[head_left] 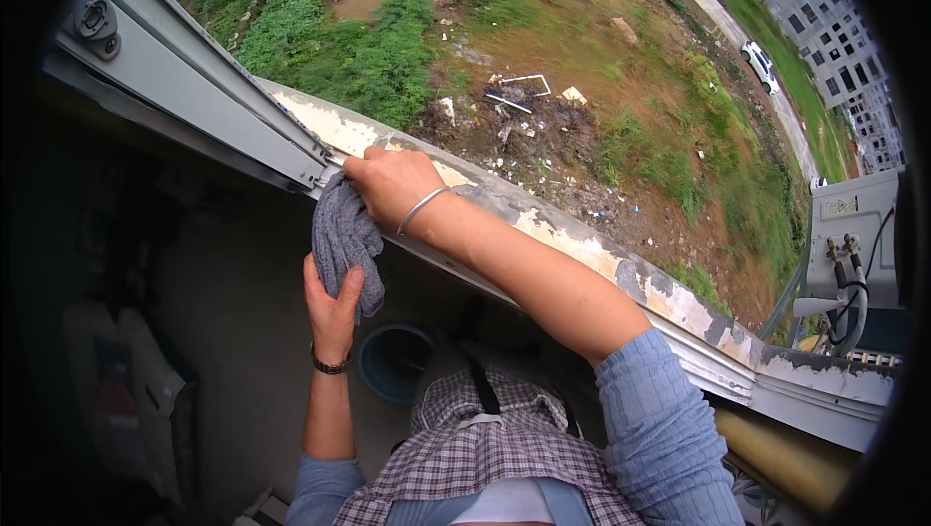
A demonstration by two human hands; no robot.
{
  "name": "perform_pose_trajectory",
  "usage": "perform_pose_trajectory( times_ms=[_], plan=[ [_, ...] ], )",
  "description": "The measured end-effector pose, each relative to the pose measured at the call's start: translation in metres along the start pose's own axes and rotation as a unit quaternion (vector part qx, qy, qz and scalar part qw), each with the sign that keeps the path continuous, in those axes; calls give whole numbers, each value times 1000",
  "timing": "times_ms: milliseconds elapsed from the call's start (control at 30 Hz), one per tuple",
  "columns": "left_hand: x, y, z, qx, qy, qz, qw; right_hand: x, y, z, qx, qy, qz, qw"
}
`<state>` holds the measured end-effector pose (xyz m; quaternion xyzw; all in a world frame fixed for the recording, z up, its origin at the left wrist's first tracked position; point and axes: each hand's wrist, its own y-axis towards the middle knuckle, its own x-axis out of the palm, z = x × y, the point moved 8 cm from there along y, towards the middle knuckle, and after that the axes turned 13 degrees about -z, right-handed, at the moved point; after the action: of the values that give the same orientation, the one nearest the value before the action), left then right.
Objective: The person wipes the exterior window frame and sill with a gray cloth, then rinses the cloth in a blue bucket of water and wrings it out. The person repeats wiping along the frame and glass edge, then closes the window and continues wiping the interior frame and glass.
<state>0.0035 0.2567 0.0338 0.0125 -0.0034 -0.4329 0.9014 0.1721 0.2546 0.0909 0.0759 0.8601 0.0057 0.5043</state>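
Note:
A grey cloth (pixel 343 235) hangs bunched over the inner edge of the window track. My right hand (pixel 396 180) pinches its upper end at the track, beside the foot of the window sash (pixel 189 82); the fingertips are partly hidden. Lower down, my left hand (pixel 332 300) grips the cloth's hanging part between thumb and fingers. The window sill (pixel 567 242), with peeling paint, runs under my right forearm. The sash has a latch (pixel 96 19) near its far end.
A blue bucket (pixel 396 364) stands on the floor below. Outside at the right is an air conditioner's outdoor unit (pixel 852 235) with pipes. Beyond the sill, the ground lies far below, with scattered rubbish. A yellow rounded object (pixel 785 453) sits under the sill at the right.

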Motion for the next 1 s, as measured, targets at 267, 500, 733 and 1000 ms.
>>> perform_pose_trajectory(
  times_ms=[267, 500, 733, 1000],
  plan=[
    [151, -64, -16, -62, 69, -334, 938, -52, -213, 39, 148, 9, -49, 988],
    [366, -143, -14, 26, 35, -693, 719, -114, -473, 75, 401, 33, -22, 915],
    [554, -233, 0, -67, -216, -746, 626, -190, -624, 80, 580, -234, -86, 775],
    [607, -270, -16, -126, -302, -701, 634, -169, -675, 116, 566, -282, -131, 763]
  ],
)
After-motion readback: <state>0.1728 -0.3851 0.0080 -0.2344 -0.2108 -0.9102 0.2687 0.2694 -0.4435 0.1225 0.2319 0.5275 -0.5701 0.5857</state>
